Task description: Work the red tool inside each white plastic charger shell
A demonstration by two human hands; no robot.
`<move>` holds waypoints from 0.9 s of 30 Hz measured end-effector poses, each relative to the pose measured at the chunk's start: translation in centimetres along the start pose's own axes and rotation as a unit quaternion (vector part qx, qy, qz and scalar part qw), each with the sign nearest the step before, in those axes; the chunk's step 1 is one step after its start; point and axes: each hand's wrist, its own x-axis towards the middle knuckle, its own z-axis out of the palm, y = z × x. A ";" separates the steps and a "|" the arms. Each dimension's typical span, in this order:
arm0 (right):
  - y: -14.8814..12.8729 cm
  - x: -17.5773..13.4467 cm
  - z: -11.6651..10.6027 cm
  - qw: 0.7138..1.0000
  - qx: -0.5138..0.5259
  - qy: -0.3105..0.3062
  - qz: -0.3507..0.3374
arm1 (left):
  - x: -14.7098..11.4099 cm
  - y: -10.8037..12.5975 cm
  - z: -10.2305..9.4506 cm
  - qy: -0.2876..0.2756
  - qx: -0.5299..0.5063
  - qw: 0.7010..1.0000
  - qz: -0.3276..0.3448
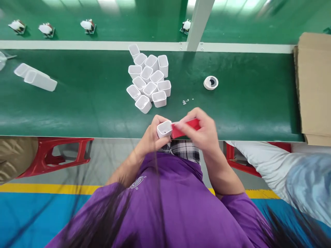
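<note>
My left hand (152, 136) is wrapped round a white plastic housing (164, 129), a small open-topped box with rounded corners, tilted so its mouth faces me. In my right hand (204, 129) is a flat red tool (186, 128), pinched between thumb and fingers. Its left end meets or nearly meets the rim of the housing; blur hides the exact contact and the tool's tip. Just beyond my hands stands a cluster of several similar white housings (150, 90), mouths up. Tiny white scraps (184, 102) lie on the green table to the right of the cluster.
A roll of white tape (210, 83) sits to the right on the green table (245, 103). Two white housings (41, 81) lie at the left. A cardboard box (314, 86) is at the right edge. Small circuit boards (88, 26) stand behind the pale rail (103, 45). People sit on both sides.
</note>
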 end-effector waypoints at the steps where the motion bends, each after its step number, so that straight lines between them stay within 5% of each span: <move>1: 0.0 0.1 0.1 1.000 0.001 -0.015 -0.003 | 0.0 0.1 0.0 0.003 -0.019 1.000 -0.009; 5: 0.2 0.4 0.6 0.999 0.003 0.030 0.018 | 0.2 0.4 -0.1 -0.027 -0.126 0.991 -0.025; 8: 0.5 0.6 0.7 1.000 0.001 0.002 0.010 | 0.4 0.7 -0.2 -0.035 -0.168 0.983 -0.058; 12: 1.6 0.7 0.1 0.994 -0.042 0.105 0.004 | 0.7 1.0 -0.4 -0.045 -0.257 0.961 -0.089; 17: 2.6 -0.3 0.1 0.997 -0.033 0.064 0.019 | 1.0 1.1 -0.5 -0.040 -0.263 0.957 -0.118; 22: 2.8 -0.8 0.4 0.996 -0.054 0.075 0.006 | 0.7 0.8 -0.3 -0.041 -0.270 0.959 -0.076; 27: 3.1 -0.7 0.0 0.996 -0.046 0.080 0.009 | -0.1 0.1 -0.3 0.079 -0.198 0.974 0.070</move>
